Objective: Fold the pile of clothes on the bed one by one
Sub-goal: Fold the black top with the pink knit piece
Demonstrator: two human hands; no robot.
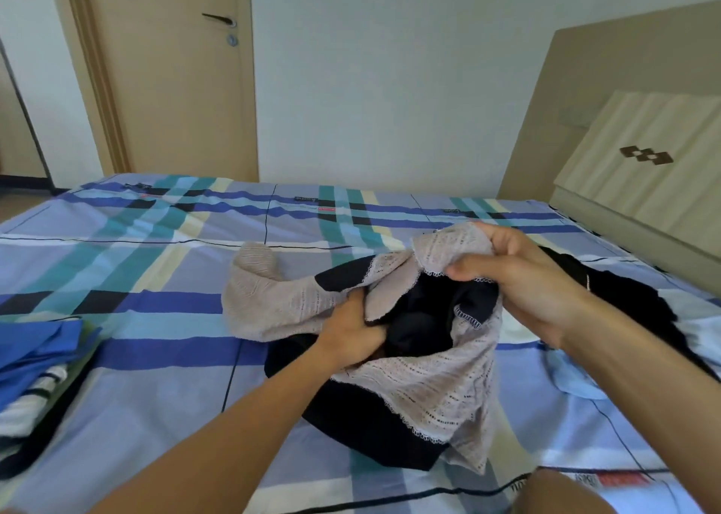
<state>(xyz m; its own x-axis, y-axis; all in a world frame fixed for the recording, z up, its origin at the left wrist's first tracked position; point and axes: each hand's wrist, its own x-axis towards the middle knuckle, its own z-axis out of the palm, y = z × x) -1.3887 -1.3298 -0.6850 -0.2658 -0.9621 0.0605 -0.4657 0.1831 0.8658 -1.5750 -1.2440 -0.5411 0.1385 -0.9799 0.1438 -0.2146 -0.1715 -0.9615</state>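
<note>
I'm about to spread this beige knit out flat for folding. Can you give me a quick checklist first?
1. Right hand grips the beige openwork knit garment at its lace-trimmed edge: ok.
2. Left hand holds the same garment lower down: ok.
3. Knit free of the black garment under it: not ok, dark fabric sits inside its folds.
4. Bare stretch of the blue checked bedsheet ahead to lay it on: ok.
5. Folded stack of blue and striped clothes lies apart, at the left: ok.
6. Which edge is neckline or hem: cannot tell.
</note>
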